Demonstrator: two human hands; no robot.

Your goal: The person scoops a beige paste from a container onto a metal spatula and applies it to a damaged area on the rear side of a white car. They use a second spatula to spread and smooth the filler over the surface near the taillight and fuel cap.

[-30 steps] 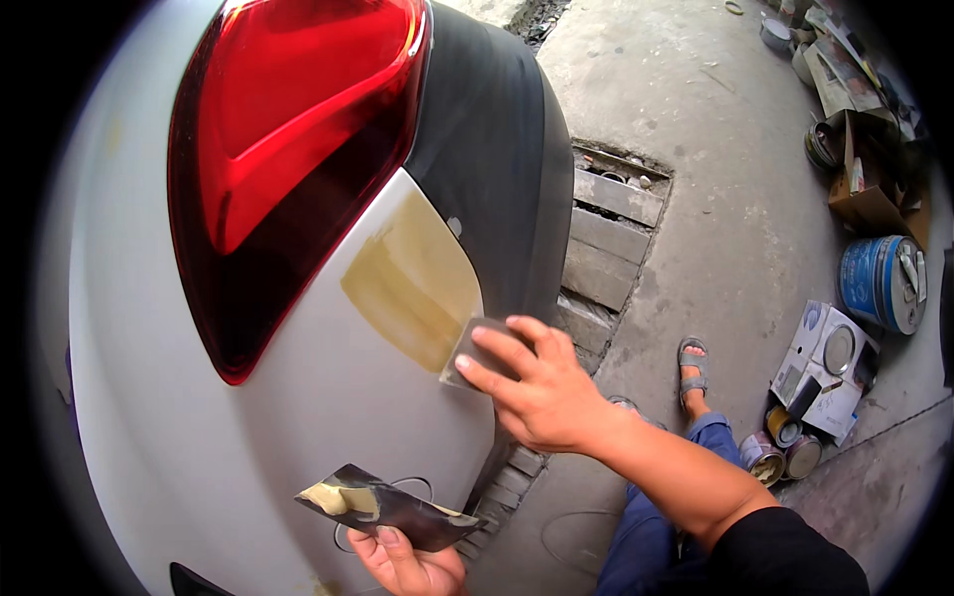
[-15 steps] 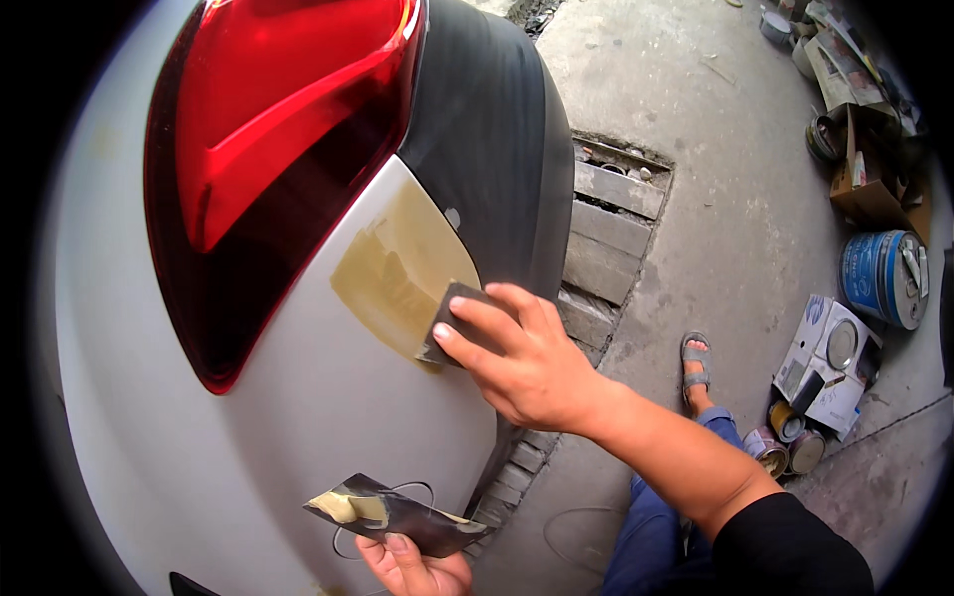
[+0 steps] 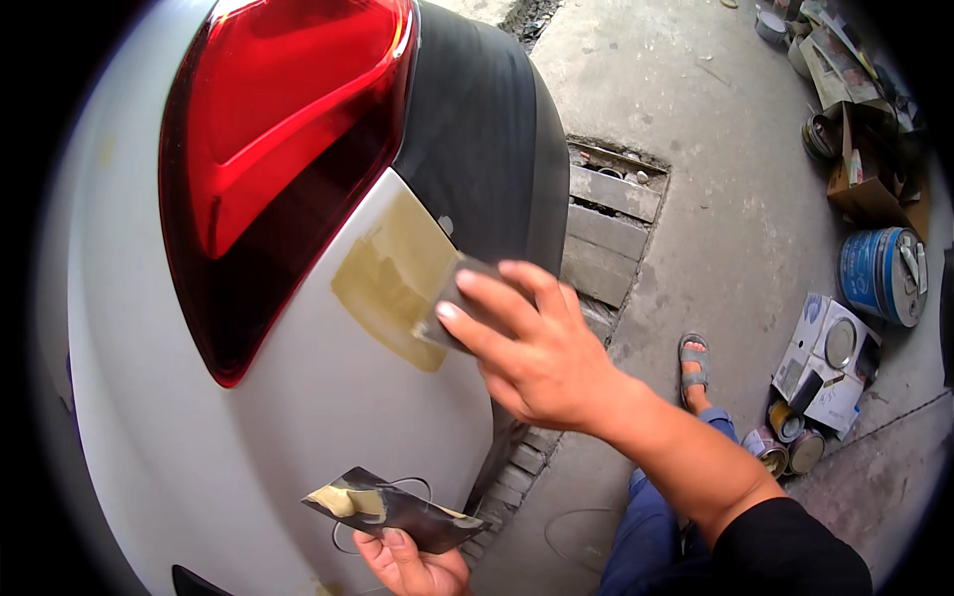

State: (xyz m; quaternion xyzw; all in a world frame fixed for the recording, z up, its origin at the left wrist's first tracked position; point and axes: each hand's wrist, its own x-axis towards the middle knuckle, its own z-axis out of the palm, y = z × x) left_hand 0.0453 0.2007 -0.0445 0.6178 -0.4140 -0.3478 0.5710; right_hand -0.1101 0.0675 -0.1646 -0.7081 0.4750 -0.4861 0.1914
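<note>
A white car body panel point(image 3: 298, 437) fills the left, with a patch of yellowish filler point(image 3: 383, 288) below the red tail light point(image 3: 288, 129). My right hand point(image 3: 542, 348) grips a dark, flat spreader point(image 3: 460, 303), slightly blurred, at the right edge of the patch. Its fingers press along the spreader's face. Low in the view, my left hand point(image 3: 412, 566) pinches a dark flat plate point(image 3: 397, 512) between thumb and fingers. A dollop of yellow putty point(image 3: 345, 500) sits at the plate's left end, with smears along its edge.
Black bumper trim point(image 3: 477, 139) adjoins the panel. Beyond it, a slatted drain point(image 3: 611, 219) crosses the concrete floor. At right stand a blue bucket point(image 3: 879, 276), an open cardboard box point(image 3: 870, 174), a white carton point(image 3: 825, 358) and several cans. My sandalled foot point(image 3: 695, 363) stands between.
My right hand has shifted slightly up and right with the spreader, toward the patch's right edge. The view has moved a little; my left hand holds the plate as before.
</note>
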